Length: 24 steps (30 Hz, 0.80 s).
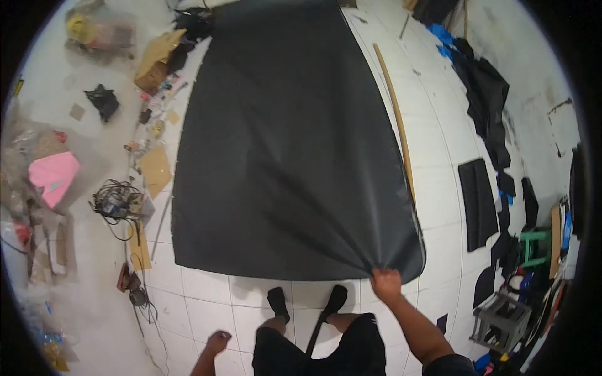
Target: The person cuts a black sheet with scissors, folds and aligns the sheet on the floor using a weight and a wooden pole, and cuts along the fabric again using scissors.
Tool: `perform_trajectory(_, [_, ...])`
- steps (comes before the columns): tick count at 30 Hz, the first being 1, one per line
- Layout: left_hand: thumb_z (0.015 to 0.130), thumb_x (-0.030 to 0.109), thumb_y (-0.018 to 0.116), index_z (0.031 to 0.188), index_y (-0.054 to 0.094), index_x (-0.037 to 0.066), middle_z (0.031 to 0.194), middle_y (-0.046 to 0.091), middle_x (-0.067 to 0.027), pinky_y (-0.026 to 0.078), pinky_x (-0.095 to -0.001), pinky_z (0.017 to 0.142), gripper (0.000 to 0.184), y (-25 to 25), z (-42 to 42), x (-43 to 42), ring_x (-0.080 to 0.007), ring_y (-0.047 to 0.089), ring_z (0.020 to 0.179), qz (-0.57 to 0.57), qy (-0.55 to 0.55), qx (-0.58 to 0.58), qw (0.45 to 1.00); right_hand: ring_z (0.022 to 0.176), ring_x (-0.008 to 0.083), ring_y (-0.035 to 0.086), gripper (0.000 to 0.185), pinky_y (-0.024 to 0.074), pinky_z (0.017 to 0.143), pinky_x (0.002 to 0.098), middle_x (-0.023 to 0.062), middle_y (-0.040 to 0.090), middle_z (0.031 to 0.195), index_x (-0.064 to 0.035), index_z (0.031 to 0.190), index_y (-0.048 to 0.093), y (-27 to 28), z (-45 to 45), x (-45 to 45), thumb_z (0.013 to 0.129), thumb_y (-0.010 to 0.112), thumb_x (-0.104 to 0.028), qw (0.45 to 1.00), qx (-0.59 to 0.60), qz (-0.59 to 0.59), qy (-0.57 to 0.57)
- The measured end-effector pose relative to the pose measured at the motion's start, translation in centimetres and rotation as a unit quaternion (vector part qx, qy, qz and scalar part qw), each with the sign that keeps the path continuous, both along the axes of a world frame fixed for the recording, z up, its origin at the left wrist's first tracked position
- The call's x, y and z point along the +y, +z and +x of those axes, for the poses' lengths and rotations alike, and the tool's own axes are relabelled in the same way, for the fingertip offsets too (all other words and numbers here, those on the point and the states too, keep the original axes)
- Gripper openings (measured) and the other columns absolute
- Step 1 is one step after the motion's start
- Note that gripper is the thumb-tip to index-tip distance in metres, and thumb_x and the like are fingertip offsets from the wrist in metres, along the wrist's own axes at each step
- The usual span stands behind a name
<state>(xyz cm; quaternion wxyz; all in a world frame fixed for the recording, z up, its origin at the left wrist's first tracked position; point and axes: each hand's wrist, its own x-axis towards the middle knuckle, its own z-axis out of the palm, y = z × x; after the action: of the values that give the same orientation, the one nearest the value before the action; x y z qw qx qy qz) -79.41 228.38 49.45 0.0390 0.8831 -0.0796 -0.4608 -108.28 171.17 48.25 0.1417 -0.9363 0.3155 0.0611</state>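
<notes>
A large black leather-like sheet lies spread over the white tiled floor in front of me. My right hand is closed on its near edge, close to the right corner, and creases fan out from that grip. My left hand hangs low on the left, away from the sheet, with its fingers curled; what it holds, if anything, does not show. A narrow dark strip runs between my legs.
Along the sheet's right side lies a long wooden stick. Black offcuts, a grey stool and a green stool are farther right. On the left are tangled cables, cardboard and a pink piece.
</notes>
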Motion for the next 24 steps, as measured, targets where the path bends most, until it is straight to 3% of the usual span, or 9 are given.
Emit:
perform_trajectory(1, [0.087, 0.038, 0.063, 0.099, 0.068, 0.009, 0.095, 0.069, -0.0131, 0.051, -0.0381, 0.084, 0.033, -5.6, 2.5, 1.2, -0.0285, 0.065, 0.093, -0.046, -0.09, -0.032, 0.994, 0.071, 0.0332, 0.062, 0.018, 0.0457, 0.067, 0.0466, 0.0139, 0.066, 0.075, -0.0076, 0.086, 0.065, -1.6, -0.7, -0.6, 0.071, 0.07, -0.017, 1.0, -0.003, -0.002, -0.019])
perform_trajectory(3, [0.088, 0.03, 0.064, 0.097, 0.068, 0.007, 0.091, 0.069, -0.0125, 0.051, -0.0368, 0.078, 0.025, -6.2, 6.5, -5.4, -0.0243, 0.065, 0.084, -0.088, 0.0, -0.049, 0.995, 0.077, 0.0321, 0.061, 0.021, 0.0442, 0.071, 0.0457, 0.0126, 0.065, 0.077, -0.0071, 0.089, 0.066, -4.9, -1.2, -2.1, 0.071, 0.071, -0.015, 0.999, -0.017, -0.002, -0.048])
perform_trajectory(8, [0.088, 0.019, 0.063, 0.093, 0.066, 0.004, 0.077, 0.065, -0.0048, 0.047, -0.0276, 0.062, 0.016, -22.2, 15.3, -8.2, -0.013, 0.058, 0.066, -0.196, 0.071, -0.157, 0.965, 0.08, 0.0301, 0.06, 0.023, 0.0433, 0.075, 0.0435, 0.0098, 0.067, 0.08, -0.0064, 0.095, 0.068, -17.4, -2.1, -6.1, 0.074, 0.07, -0.014, 0.995, -0.064, -0.027, -0.067])
perform_trajectory(9, [0.089, 0.023, 0.063, 0.095, 0.066, 0.004, 0.078, 0.065, -0.0054, 0.047, -0.0278, 0.061, 0.021, -25.1, 16.2, -8.3, -0.0132, 0.058, 0.065, -0.209, 0.087, -0.13, 0.965, 0.074, 0.0307, 0.06, 0.014, 0.0422, 0.071, 0.0446, 0.0132, 0.064, 0.073, -0.0062, 0.082, 0.066, -20.0, -2.2, -6.8, 0.074, 0.068, -0.017, 0.993, -0.085, -0.055, -0.06])
perform_trajectory(13, [0.091, 0.041, 0.06, 0.107, 0.061, 0.004, 0.083, 0.065, -0.0077, 0.047, -0.0285, 0.059, 0.041, -33.5, 16.8, -10.5, -0.0152, 0.059, 0.065, -0.143, 0.203, -0.029, 0.968, 0.074, 0.0301, 0.06, 0.012, 0.0418, 0.073, 0.0426, 0.0122, 0.065, 0.075, -0.0061, 0.08, 0.066, -26.9, -1.6, -8.1, 0.073, 0.067, -0.016, 0.985, -0.131, -0.094, -0.061])
perform_trajectory(18, [0.089, 0.072, 0.037, 0.117, 0.054, 0.007, 0.089, 0.064, -0.0102, 0.049, -0.032, 0.06, 0.073, -39.2, 17.1, -10.8, -0.0188, 0.062, 0.068, -0.168, 0.242, 0.113, 0.949, 0.078, 0.028, 0.061, 0.014, 0.0414, 0.074, 0.041, 0.0106, 0.064, 0.075, -0.0071, 0.085, 0.064, -33.3, -3.4, -9.1, 0.073, 0.068, -0.011, 0.978, -0.129, -0.149, -0.065])
perform_trajectory(21, [0.083, 0.078, 0.041, 0.113, 0.053, 0.01, 0.087, 0.063, -0.0092, 0.05, -0.0312, 0.059, 0.076, -41.0, 17.5, -11.8, -0.0199, 0.063, 0.07, -0.257, 0.31, 0.131, 0.906, 0.078, 0.0283, 0.061, 0.014, 0.0413, 0.075, 0.0402, 0.0101, 0.063, 0.076, -0.0079, 0.088, 0.063, -34.3, -4.1, -10.9, 0.075, 0.067, -0.01, 0.969, -0.128, -0.202, -0.065])
perform_trajectory(23, [0.077, 0.082, 0.046, 0.112, 0.051, 0.012, 0.084, 0.06, -0.0077, 0.051, -0.031, 0.058, 0.078, -40.3, 17.5, -14.6, -0.0214, 0.064, 0.072, -0.422, 0.43, 0.161, 0.781, 0.081, 0.0284, 0.062, 0.011, 0.0414, 0.076, 0.0418, 0.0102, 0.065, 0.08, -0.0082, 0.09, 0.063, -34.4, -4.0, -11.6, 0.079, 0.064, -0.01, 0.962, -0.108, -0.229, -0.102])
perform_trajectory(24, [0.077, 0.082, 0.046, 0.112, 0.051, 0.012, 0.084, 0.06, -0.0077, 0.051, -0.031, 0.058, 0.078, -40.2, 17.5, -15.8, -0.0214, 0.064, 0.072, -0.43, 0.419, 0.162, 0.784, 0.081, 0.0284, 0.062, 0.011, 0.0414, 0.076, 0.0418, 0.0102, 0.065, 0.08, -0.0082, 0.09, 0.063, -34.5, -3.9, -11.8, 0.079, 0.064, -0.01, 0.958, -0.115, -0.236, -0.112])
